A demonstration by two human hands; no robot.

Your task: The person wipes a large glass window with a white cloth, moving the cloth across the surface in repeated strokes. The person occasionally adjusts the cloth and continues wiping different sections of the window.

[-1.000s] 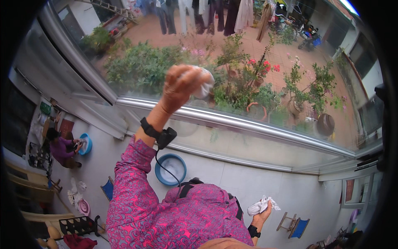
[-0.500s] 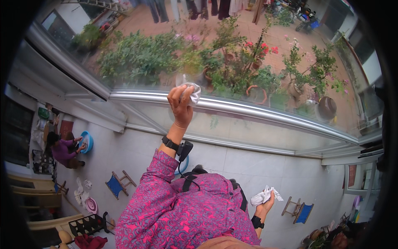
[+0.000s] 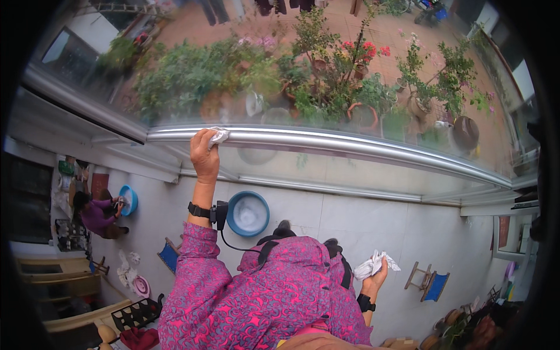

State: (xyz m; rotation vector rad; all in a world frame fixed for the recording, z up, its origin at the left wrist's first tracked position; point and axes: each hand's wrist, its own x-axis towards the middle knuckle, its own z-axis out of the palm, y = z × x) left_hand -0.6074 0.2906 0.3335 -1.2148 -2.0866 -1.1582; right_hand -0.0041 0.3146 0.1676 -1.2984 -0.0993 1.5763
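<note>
My left hand (image 3: pixel 204 154) is closed round a white cloth (image 3: pixel 219 136) and presses it against the silver window rail (image 3: pixel 280 134), near the rail's left part. Above that rail stands the large glass pane (image 3: pixel 192 105), with plants showing through it. Low on the right, my right hand (image 3: pixel 374 281) grips a second crumpled white cloth (image 3: pixel 376 264), held away from the window beside my body. Both wrists wear black straps, and a small black device sits on the left one.
On the floor below my left hand stands a blue basin (image 3: pixel 248 213) of cloudy water. Folding stools with blue seats flank me, one on the left (image 3: pixel 169 255), one on the right (image 3: pixel 435 286). At far left a person in purple (image 3: pixel 99 216) bends over another blue basin (image 3: pixel 128 200).
My left hand has slid left along the rail with its cloth, and slightly down. The basin beneath has come into fuller view. My right hand still holds its cloth.
</note>
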